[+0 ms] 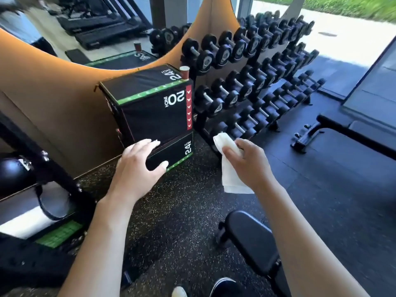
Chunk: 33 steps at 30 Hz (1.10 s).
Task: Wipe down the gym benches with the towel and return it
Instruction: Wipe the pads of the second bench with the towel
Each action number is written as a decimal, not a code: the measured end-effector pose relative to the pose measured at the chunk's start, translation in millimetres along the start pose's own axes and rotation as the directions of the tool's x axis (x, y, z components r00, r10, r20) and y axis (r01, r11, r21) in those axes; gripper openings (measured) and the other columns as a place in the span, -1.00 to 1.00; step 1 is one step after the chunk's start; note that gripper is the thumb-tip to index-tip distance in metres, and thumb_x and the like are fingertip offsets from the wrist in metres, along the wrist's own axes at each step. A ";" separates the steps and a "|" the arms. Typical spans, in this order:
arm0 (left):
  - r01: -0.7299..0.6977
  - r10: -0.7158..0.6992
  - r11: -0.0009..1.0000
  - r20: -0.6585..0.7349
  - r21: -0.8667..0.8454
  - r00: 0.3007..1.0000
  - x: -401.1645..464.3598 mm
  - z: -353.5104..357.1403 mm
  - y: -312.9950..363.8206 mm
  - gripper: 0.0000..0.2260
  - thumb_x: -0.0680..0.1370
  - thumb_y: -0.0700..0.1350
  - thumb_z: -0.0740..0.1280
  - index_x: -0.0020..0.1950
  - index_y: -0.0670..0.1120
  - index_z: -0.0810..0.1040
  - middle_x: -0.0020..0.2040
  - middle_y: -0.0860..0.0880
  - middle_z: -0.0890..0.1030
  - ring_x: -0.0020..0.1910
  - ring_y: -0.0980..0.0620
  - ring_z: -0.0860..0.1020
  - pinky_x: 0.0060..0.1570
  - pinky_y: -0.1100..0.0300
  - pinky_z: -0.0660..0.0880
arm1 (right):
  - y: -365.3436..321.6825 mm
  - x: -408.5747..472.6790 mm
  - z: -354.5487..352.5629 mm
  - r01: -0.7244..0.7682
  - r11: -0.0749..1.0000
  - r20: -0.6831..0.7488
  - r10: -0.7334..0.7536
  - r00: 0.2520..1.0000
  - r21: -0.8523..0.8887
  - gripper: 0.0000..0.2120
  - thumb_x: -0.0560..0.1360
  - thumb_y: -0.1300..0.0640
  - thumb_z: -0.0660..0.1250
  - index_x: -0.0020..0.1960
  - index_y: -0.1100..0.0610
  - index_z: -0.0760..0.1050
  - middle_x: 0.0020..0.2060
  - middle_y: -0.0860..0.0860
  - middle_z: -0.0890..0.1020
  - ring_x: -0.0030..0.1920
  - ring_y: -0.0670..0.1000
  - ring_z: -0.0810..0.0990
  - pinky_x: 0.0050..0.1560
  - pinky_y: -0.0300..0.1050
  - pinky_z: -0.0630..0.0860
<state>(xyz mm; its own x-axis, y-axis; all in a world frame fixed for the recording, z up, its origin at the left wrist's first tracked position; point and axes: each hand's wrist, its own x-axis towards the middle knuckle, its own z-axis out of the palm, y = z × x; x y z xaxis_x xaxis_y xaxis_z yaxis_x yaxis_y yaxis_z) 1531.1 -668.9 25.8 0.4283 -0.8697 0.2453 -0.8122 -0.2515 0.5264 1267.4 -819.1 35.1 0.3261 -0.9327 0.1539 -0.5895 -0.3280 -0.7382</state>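
My right hand [249, 162] grips a folded white towel [230, 168] in mid-air, in front of the lowest tier of the dumbbell rack; the cloth hangs down below my fingers. My left hand [140, 165] is held out with relaxed, spread fingers and holds nothing, seen over the lower corner of the black plyo box [154, 103]. A black padded gym bench [250, 239] lies below my right forearm. A second black bench [351, 131] stands at the right, near the window.
A three-tier rack of black dumbbells [252, 82] runs from the centre to the upper right. A small brown cup [184, 72] stands on the plyo box. A wall mirror sits behind, and black equipment with a medicine ball [15, 174] fills the left. The floor is dark speckled rubber.
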 end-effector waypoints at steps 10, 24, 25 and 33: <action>0.017 -0.019 0.996 -0.027 -0.086 0.999 52.8 -7.4 -53.7 -0.49 0.56 0.12 0.45 0.51 0.11 0.50 0.52 0.06 0.47 0.54 -0.01 0.32 0.54 -0.17 0.33 | -40.8 64.4 53.0 0.040 0.998 0.047 -0.038 0.998 -0.045 -0.65 0.57 -0.10 0.36 -0.21 0.16 0.43 -0.29 0.03 0.53 -0.24 0.11 0.50 -0.23 0.04 0.41; -0.041 0.040 0.999 0.047 0.008 0.998 246.2 62.7 -16.7 -0.48 0.58 0.12 0.44 0.54 0.10 0.48 0.54 0.07 0.46 0.57 -0.01 0.30 0.57 -0.10 0.29 | 32.6 234.7 52.1 -0.061 0.998 0.020 0.060 0.998 0.034 -0.65 0.56 -0.17 0.33 -0.16 0.11 0.48 -0.24 0.04 0.59 -0.22 0.12 0.58 -0.22 0.06 0.53; -0.053 0.052 0.999 0.064 0.009 0.997 264.6 74.1 -6.4 -0.48 0.58 0.13 0.44 0.54 0.10 0.48 0.55 0.07 0.45 0.57 -0.01 0.29 0.57 -0.10 0.28 | 44.1 250.3 44.7 -0.078 0.996 0.008 0.078 0.997 0.041 -0.65 0.55 -0.18 0.33 -0.16 0.10 0.49 -0.24 0.03 0.59 -0.21 0.11 0.58 -0.20 0.08 0.55; -0.202 0.200 0.979 0.164 -0.010 0.966 385.0 159.7 85.9 -0.49 0.57 0.09 0.46 0.52 0.08 0.51 0.53 0.06 0.47 0.55 -0.01 0.32 0.56 -0.08 0.29 | 134.2 346.6 -13.2 -0.185 0.975 -0.123 0.199 0.972 0.121 -0.68 0.56 -0.12 0.36 -0.21 0.08 0.45 -0.38 -0.06 0.48 -0.37 -0.06 0.41 -0.33 -0.09 0.34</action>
<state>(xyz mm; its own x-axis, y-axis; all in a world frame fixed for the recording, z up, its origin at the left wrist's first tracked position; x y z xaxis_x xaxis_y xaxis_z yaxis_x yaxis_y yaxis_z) 1563.0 -1093.1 35.4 0.1858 -0.9602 0.2087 -0.8778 -0.0668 0.4743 1291.6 -1188.3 -2.0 0.1087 -0.9906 0.0832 -0.5460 -0.1294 -0.8277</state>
